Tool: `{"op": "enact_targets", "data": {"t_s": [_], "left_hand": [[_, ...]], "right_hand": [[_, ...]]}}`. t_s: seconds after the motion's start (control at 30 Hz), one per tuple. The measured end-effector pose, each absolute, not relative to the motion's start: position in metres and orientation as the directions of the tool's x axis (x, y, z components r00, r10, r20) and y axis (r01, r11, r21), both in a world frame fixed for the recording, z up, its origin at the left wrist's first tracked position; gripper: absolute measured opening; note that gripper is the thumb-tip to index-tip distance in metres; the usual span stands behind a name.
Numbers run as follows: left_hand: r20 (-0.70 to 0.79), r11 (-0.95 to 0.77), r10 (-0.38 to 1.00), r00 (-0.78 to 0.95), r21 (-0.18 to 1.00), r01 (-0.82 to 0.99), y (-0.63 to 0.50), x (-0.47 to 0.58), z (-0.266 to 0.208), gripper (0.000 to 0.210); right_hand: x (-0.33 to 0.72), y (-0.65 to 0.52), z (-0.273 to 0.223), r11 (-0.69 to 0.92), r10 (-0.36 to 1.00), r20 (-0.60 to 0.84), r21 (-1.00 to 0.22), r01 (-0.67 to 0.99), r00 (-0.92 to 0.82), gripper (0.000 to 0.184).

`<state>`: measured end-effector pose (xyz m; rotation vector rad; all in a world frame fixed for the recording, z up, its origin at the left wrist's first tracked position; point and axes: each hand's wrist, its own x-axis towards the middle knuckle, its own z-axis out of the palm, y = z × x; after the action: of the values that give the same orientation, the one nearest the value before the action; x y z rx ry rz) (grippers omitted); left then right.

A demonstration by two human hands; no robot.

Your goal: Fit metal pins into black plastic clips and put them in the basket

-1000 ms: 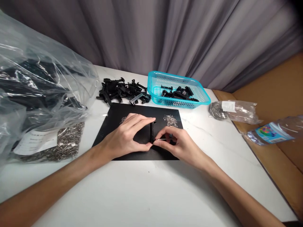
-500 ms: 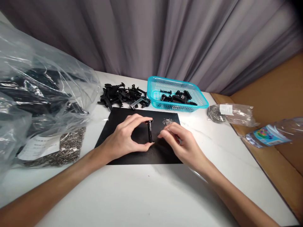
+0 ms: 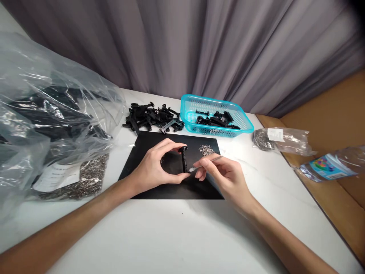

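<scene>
My left hand is closed on a narrow black plastic part, gripping its two ends between thumb and fingertips so it stands upright in view. My right hand pinches a slim silver hand tool like a pen. The tool's pale tip is at the lower end of the black part; whether it touches cannot be made out. Both hands are over a black mat. Just beyond my right hand lies a small heap of tiny metal pieces on the mat.
Behind the mat is a pile of black plastic parts. A blue basket beside it holds more. Clear bags of black parts and metal pieces stand left. At right lie another small bag and a plastic bottle.
My right hand has turned, bringing the silver tool into view with its tip at the black part's lower end. My left hand still holds the part. The whole view has shifted slightly.
</scene>
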<state>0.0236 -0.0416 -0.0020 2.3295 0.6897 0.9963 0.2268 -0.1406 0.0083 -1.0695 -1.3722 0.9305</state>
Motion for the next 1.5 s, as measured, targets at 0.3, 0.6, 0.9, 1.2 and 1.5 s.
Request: {"op": "enact_targets", "data": {"t_s": [0.3,0.6,0.9,1.2,1.5], "left_hand": [[0.575,-0.776,0.617,0.537,0.557,0.295,-0.044,0.023,0.0,0.054],[0.582,-0.796,0.593,0.557,0.525,0.3,-0.043,0.026,-0.003,0.056],[0.452,-0.751,0.64,0.622,0.54,0.381,-0.04,0.022,-0.005,0.058],[0.456,-0.753,0.649,0.609,0.5,0.428,-0.039,0.022,-0.007,0.06],[0.441,-0.753,0.65,0.618,0.482,0.448,-0.038,0.024,-0.009,0.06]], "right_hand": [[0.224,-0.139,0.001,0.238,0.971,0.239,-0.968,0.085,0.003,0.028],[0.223,-0.142,0.003,0.28,0.958,0.287,-0.939,0.202,0.008,0.031],[0.286,-0.112,0.012,0.283,0.855,0.507,-0.63,0.723,0.107,0.035],[0.279,-0.106,-0.012,0.267,0.883,0.46,-0.332,0.905,-0.092,0.038],[0.278,-0.09,-0.016,0.263,0.909,0.401,-0.344,0.901,-0.112,0.045]]}}
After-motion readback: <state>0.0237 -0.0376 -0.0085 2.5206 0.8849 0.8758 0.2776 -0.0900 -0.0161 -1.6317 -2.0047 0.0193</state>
